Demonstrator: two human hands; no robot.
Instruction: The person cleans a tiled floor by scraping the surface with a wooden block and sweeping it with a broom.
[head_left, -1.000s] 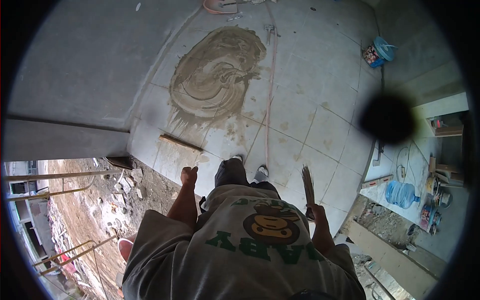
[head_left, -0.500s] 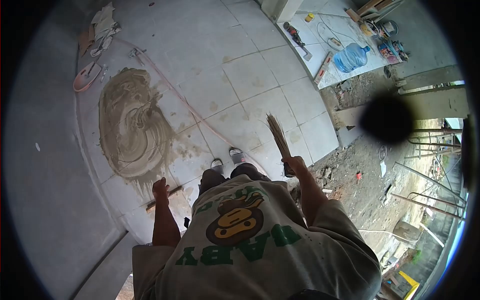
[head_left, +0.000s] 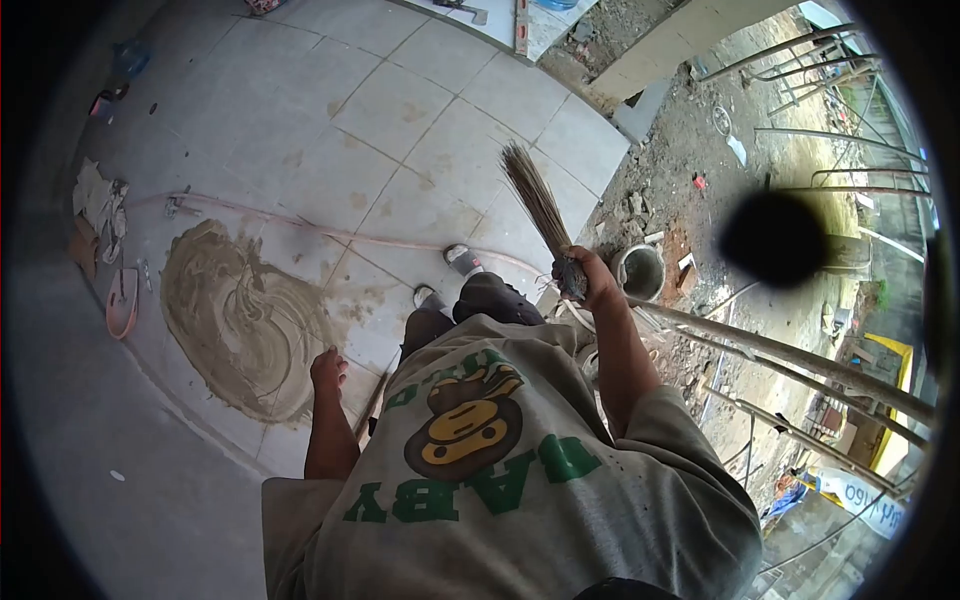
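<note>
My right hand [head_left: 597,281] is wrapped round the bound end of a stick hand broom [head_left: 537,200]. Its bristles point up and to the left, away from my body, above the tiled floor. On the other side, my left hand [head_left: 328,371] hangs with loosely bent fingers and holds nothing I can see. Wet grey-brown mortar [head_left: 245,320] lies spread in a swirled patch on the tiles, just beyond that hand. A long thin wooden piece [head_left: 372,405] shows on the floor between my left forearm and my shirt, partly hidden.
A pale hose [head_left: 385,240] crosses the tiles past my feet. A pink scoop-like container [head_left: 122,304] is by the left wall. On the right, the floor drops to rubble with a bucket [head_left: 638,272] and long poles [head_left: 790,355]. A level [head_left: 521,25] lies at the far edge.
My view has turned to the right, bringing the bucket and poles into sight. The broom stays in my right hand, and my left hand has moved slightly closer to my body.
</note>
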